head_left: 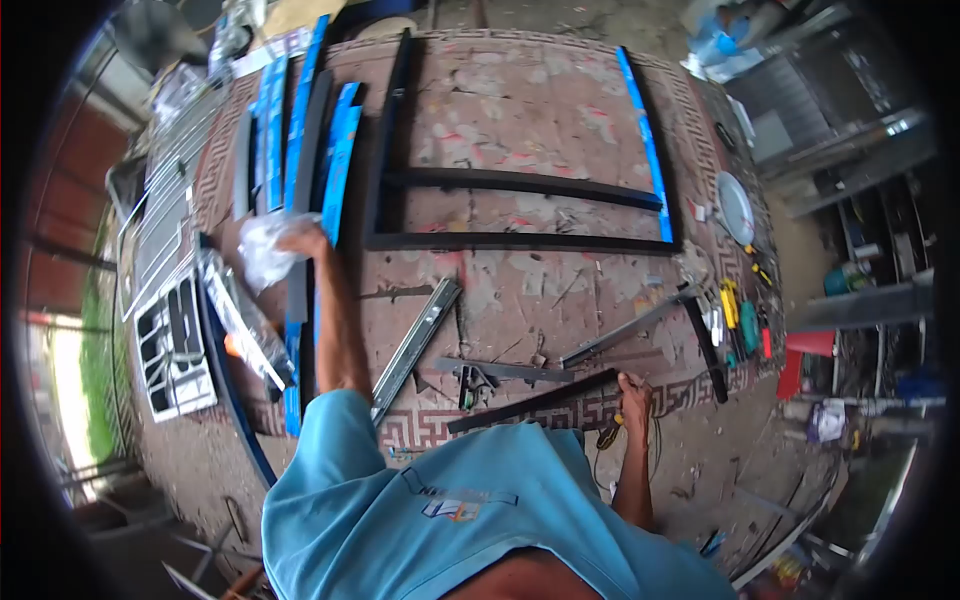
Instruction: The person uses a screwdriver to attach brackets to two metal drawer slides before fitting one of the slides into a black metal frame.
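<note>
My left hand (pixel 306 242) reaches out over the blue-and-dark bars, its fingers closed on a crumpled clear plastic bag (pixel 266 252). My right hand (pixel 634 394) is closed at the end of a short black bar (pixel 535 400), which slants across the near edge of the patterned work surface. A small yellow and black object (pixel 607 436) lies just below that hand; its kind is not clear. Between my arms lie a metal drawer slide (pixel 418 345), a flat grey strip (pixel 505 370) and a small black bracket (pixel 474 386).
A dark rectangular frame (pixel 520 242) with a crossbar lies at the far side. Long blue-wrapped bars (pixel 340 160) lie at the left, beside a white slotted panel (pixel 178 345). Several hand tools (pixel 742 320) and a pale plate (pixel 735 208) are at the right.
</note>
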`<action>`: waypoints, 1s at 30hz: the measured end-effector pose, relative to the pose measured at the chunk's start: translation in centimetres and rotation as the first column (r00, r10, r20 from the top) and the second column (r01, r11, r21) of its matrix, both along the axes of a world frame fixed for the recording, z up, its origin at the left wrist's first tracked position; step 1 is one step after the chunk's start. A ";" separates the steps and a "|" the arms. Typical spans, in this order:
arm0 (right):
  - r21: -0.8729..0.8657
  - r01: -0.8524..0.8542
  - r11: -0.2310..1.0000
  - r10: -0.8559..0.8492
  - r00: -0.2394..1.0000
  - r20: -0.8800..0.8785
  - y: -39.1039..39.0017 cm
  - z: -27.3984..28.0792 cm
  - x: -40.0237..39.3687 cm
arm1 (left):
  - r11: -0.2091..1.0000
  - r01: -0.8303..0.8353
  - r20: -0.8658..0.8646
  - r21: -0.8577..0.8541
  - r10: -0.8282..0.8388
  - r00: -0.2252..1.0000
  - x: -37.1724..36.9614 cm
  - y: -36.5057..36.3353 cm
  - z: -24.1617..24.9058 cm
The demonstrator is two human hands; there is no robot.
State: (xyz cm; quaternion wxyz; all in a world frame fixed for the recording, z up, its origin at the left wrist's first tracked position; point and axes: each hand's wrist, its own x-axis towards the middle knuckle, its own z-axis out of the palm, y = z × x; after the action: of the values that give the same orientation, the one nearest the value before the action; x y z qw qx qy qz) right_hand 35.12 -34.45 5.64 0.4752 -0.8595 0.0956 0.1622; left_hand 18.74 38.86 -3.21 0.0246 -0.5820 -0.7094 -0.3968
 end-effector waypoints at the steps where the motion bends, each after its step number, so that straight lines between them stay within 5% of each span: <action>1: -0.003 -0.034 0.999 0.034 0.998 -0.054 0.5 1.5 0.1 | 0.998 0.027 -0.064 -0.053 -0.030 0.998 -2.4 2.7 0.2; 3: -0.012 -0.062 0.998 0.060 0.994 -0.096 0.4 2.6 1.6 | 0.985 0.095 -0.264 -0.146 -0.131 0.956 -8.1 8.9 -0.7; 5: -0.264 -0.203 0.943 0.232 0.969 0.082 -0.6 2.2 4.8 | 0.971 0.198 -0.520 -0.132 -0.238 0.820 -14.9 15.1 -3.7; 7: -0.547 -0.176 0.819 0.231 0.972 0.034 0.7 4.2 10.2 | 0.750 0.503 -0.078 -0.430 -0.586 0.806 -18.8 14.2 2.7; 9: -0.595 -0.163 0.787 0.421 0.847 0.325 2.7 5.9 12.2 | 0.560 0.659 0.258 -0.502 -0.630 0.732 -21.9 12.3 6.7; 11: -0.543 -0.209 0.813 0.470 0.785 0.403 5.4 6.9 15.1 | 0.458 0.714 0.373 -0.530 -0.630 0.681 -24.4 9.2 8.7; 13: -0.497 -0.300 0.814 0.541 0.703 0.461 10.2 7.7 17.0 | 0.425 0.723 0.315 -0.545 -0.695 0.646 -24.6 3.8 10.2; 14: -0.513 -0.331 0.792 0.590 0.629 0.506 13.0 7.1 18.2 | 0.651 0.658 -0.115 -0.378 -0.738 0.665 -23.3 -1.9 11.8; 15: -0.527 -0.360 0.770 0.632 0.549 0.547 15.8 6.5 19.5 | 0.750 0.660 -0.209 -0.045 -0.653 0.728 -21.9 -5.7 10.2; 17: -0.624 -0.417 0.661 0.750 0.344 0.565 21.0 4.7 23.2 | 0.805 0.567 0.480 -0.172 -0.434 0.762 -13.3 -18.6 15.0; 18: -0.676 -0.410 0.612 0.791 0.328 0.517 23.6 4.3 24.3 | 0.745 0.641 0.405 -0.182 -0.538 0.740 -13.0 -21.9 12.7; 19: -0.725 -0.403 0.559 0.828 0.311 0.466 25.6 3.9 25.3 | 0.664 0.747 0.211 -0.013 -0.729 0.651 -11.9 -25.4 10.9; 20: -0.783 -0.389 0.485 0.866 0.341 0.366 27.2 2.4 26.8 | 0.667 0.727 0.718 -0.166 -0.424 0.552 -9.2 -30.1 11.4; 23: -0.850 -0.407 0.333 0.902 0.400 0.162 30.2 -1.1 30.3 | 0.531 0.765 0.860 -0.365 -0.123 0.495 -7.5 -39.3 10.3; 25: -0.877 -0.469 0.104 0.934 0.350 -0.076 31.7 -1.7 31.5 | 0.379 0.833 0.880 -0.404 -0.090 0.467 -7.7 -42.3 10.2; 26: -0.826 -0.552 0.117 0.940 0.330 -0.087 31.4 -1.2 32.2 | 0.316 0.842 0.862 -0.437 -0.119 0.493 -7.7 -43.0 10.5; 27: -0.795 -0.515 0.322 0.942 0.260 0.213 30.3 -0.6 31.3 | 0.249 0.846 0.844 -0.472 -0.151 0.515 -7.5 -43.2 11.0; 30: -0.763 -0.579 0.288 0.955 0.238 0.180 29.1 4.1 29.3 | 0.198 0.817 0.746 -0.542 -0.334 0.576 -7.2 -43.2 10.6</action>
State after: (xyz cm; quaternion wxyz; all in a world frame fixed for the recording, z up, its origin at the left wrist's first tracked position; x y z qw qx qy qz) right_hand 64.41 -5.37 9.79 0.0481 -0.8691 -0.4888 0.0587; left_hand 11.57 -4.29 7.35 -0.5991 -0.6214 -0.4971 -0.0890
